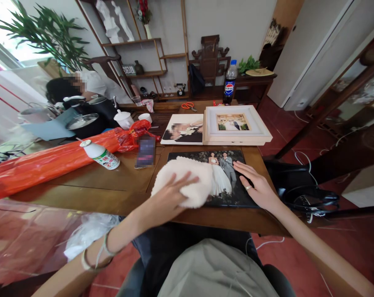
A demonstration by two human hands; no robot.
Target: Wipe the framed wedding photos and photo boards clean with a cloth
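A dark wedding photo panel [236, 196] lies flat at the near edge of the wooden table [118, 177]. My left hand [171, 194] presses a fluffy cream cloth [187, 175] onto the panel's left half, fingers spread over the cloth. My right hand [256, 185] lies flat and open on the panel's right side, a ring on one finger. Behind the panel sit a second photo print [183, 130] and a white framed photo [236, 123].
A phone [145, 152], a small white bottle [100, 154] and a long orange plastic bag [50, 163] lie to the left. Pots, a teapot and cups stand further back. Scissors [189, 105] and a cola bottle [229, 82] are beyond. A person sits at far left.
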